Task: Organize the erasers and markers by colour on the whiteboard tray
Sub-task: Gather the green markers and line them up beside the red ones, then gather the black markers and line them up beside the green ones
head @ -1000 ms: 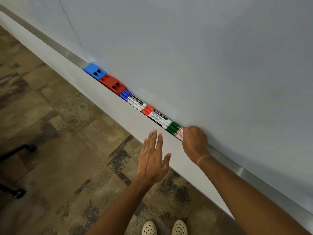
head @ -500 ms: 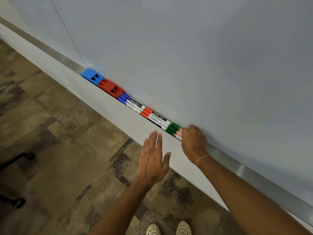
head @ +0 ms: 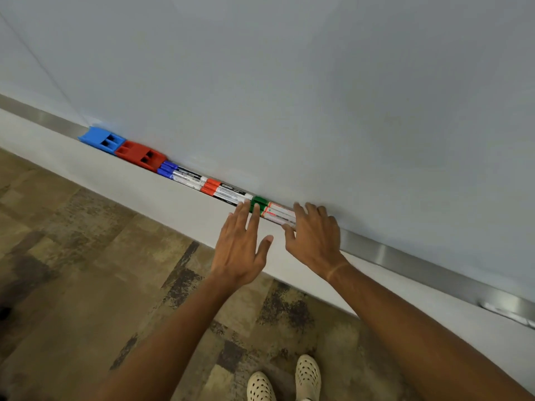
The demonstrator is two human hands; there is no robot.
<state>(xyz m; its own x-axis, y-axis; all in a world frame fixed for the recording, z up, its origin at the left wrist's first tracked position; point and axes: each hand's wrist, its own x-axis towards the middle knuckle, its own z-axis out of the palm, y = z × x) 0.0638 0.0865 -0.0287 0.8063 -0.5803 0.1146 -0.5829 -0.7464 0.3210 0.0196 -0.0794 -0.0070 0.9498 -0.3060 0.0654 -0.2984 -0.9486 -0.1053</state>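
Marker row sitting on a narrow tray, both hands working at the green group

Going left to right along the tray [head: 405, 257]: the blue eraser [head: 102, 139] is lying at about 10 o'clock, the red eraser [head: 140, 155] touching it, then blue markers [head: 181, 177], red markers [head: 224, 193] and green markers [head: 269, 211] running end to end toward centre. The left hand [head: 241, 250] is reaching in flat, fingers straight and spread, tips touching the green caps. The right hand [head: 315, 238] is curling over the green markers' far end, thumb at the front edge, seemingly gripping them. The risk, as I judge it: the markers are lying loose and stacked, so a push from either hand could be rolling one over the lip to the floor [head: 86, 270], or shunting the row out of its colour groups.
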